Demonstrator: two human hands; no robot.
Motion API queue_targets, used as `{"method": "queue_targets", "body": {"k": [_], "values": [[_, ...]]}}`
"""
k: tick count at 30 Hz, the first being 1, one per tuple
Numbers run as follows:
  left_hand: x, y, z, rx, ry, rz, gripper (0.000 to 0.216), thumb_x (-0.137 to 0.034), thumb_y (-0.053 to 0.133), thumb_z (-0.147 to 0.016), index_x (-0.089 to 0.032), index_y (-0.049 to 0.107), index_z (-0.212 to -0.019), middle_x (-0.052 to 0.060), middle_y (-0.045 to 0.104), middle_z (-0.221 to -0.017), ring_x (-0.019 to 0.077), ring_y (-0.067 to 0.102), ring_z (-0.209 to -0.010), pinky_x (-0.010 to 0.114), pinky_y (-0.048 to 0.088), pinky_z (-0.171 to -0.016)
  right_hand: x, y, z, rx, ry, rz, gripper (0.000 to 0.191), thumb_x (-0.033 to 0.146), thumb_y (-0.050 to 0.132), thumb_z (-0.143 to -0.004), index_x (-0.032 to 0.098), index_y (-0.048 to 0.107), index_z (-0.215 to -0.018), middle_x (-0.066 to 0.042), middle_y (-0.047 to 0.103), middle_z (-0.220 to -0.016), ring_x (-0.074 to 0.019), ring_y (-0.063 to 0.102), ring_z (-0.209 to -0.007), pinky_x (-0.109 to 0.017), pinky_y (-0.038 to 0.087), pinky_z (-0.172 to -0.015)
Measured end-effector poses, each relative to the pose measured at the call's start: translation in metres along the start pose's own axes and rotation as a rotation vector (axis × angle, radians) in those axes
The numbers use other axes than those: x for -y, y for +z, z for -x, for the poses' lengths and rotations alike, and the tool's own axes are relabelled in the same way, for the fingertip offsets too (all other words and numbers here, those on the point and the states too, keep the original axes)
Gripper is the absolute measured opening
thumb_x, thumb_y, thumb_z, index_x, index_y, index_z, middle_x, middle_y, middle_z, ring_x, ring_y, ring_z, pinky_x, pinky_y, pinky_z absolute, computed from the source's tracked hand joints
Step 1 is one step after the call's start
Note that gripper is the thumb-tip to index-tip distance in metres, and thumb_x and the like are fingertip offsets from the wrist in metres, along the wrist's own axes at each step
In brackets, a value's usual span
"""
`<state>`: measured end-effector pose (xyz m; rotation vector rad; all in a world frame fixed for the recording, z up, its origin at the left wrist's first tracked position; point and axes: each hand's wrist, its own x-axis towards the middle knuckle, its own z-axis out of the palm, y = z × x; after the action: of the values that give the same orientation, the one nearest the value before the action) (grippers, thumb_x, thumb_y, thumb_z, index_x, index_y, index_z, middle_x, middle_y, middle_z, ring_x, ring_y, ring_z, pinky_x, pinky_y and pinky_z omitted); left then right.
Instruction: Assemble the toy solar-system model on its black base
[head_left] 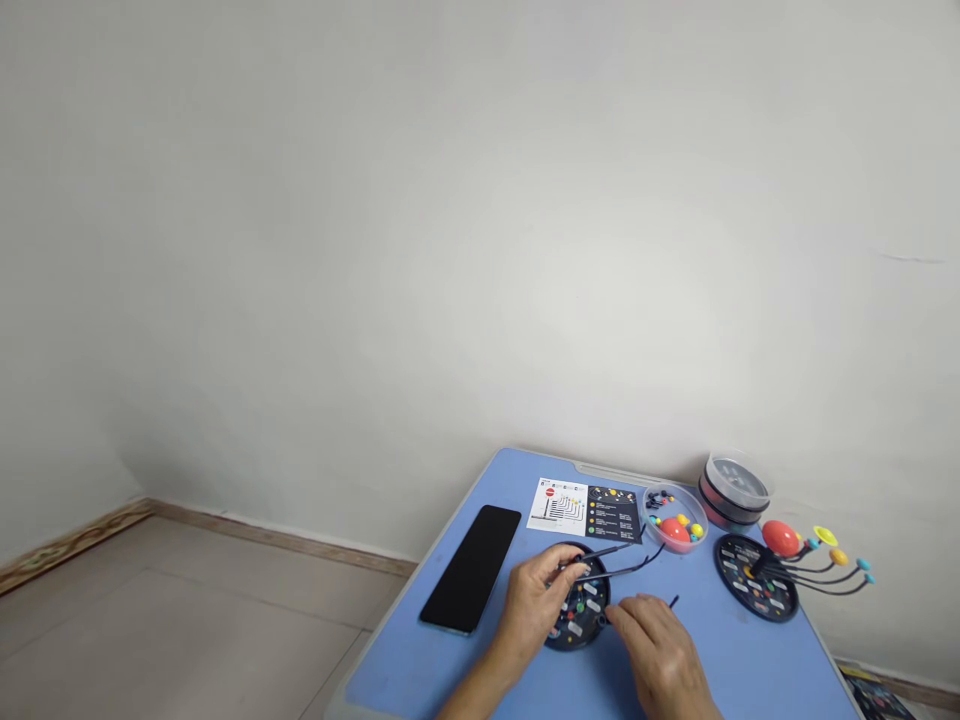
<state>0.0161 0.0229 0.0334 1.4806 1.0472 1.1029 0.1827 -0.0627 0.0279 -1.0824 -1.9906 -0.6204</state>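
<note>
Left hand (541, 588) pinches slim black rods (628, 571) by their ends over the round, printed black disc (592, 605), which lies on the smooth blue worktop (409, 665); the right hand (660, 650) pinches what seems a small dark ring-ended piece (602, 620), mostly hidden. A loose pinch could let the rods twist or drop, and a knock could scatter the glossy balls (675, 532) from the clear shallow dish (694, 507).
</note>
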Motion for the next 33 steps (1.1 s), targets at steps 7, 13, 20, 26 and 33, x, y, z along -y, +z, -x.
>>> {"method": "queue_targets", "body": {"k": [7, 13, 20, 26, 33], "values": [[-0.0033, 0.0016, -0.0010, -0.023, 0.056, 0.102, 0.024, -0.041, 0.068, -0.072, -0.019, 0.074, -0.078, 0.001, 0.072, -0.068, 0.0167, 0.064, -0.057, 0.020, 0.050, -0.048, -0.0019, 0.0016, 0.0030, 0.014, 0.016, -0.032, 0.034, 0.004, 0.033, -0.095, 0.016, 0.063, -0.105, -0.008, 0.070, -0.081, -0.0174, 0.065, -0.067, -0.028, 0.053, -0.061], [-0.0014, 0.0010, -0.0014, -0.077, 0.099, 0.109, 0.025, -0.042, 0.071, -0.073, -0.020, 0.077, -0.083, 0.002, 0.075, -0.073, 0.0201, 0.070, -0.069, 0.024, 0.056, -0.065, -0.0034, 0.0019, 0.0049, 0.029, 0.024, -0.043, 0.034, 0.002, 0.034, -0.093, 0.016, 0.063, -0.105, -0.008, 0.070, -0.081, -0.0176, 0.066, -0.069, -0.028, 0.054, -0.061], [0.0043, 0.0011, -0.0021, -0.072, 0.112, 0.134, 0.027, -0.043, 0.073, -0.072, -0.020, 0.079, -0.084, 0.003, 0.077, -0.073, 0.0210, 0.071, -0.069, 0.024, 0.057, -0.065, -0.0029, 0.0034, 0.0054, 0.030, 0.019, -0.037, 0.033, 0.002, 0.033, -0.094, 0.015, 0.062, -0.106, -0.008, 0.070, -0.081, -0.0179, 0.066, -0.068, -0.028, 0.053, -0.061], [0.0025, -0.0002, 0.0006, -0.085, 0.077, 0.154, 0.031, -0.046, 0.073, -0.070, -0.020, 0.079, -0.084, 0.003, 0.075, -0.072, 0.0208, 0.069, -0.067, 0.023, 0.056, -0.057, -0.0033, 0.0023, 0.0061, 0.037, 0.021, -0.054, 0.034, 0.003, 0.033, -0.094, 0.015, 0.062, -0.107, -0.009, 0.070, -0.082, -0.0181, 0.066, -0.069, -0.028, 0.054, -0.061], [0.0032, -0.0036, 0.0054, -0.086, -0.011, 0.188, 0.037, -0.049, 0.075, -0.067, -0.020, 0.080, -0.089, 0.001, 0.068, -0.064, 0.0129, 0.056, -0.047, 0.018, 0.046, -0.038, -0.0038, 0.0015, 0.0067, 0.043, 0.020, -0.041, 0.034, 0.001, 0.034, -0.092, 0.015, 0.062, -0.106, -0.008, 0.070, -0.081, -0.0180, 0.065, -0.069, -0.028, 0.054, -0.060]]}}
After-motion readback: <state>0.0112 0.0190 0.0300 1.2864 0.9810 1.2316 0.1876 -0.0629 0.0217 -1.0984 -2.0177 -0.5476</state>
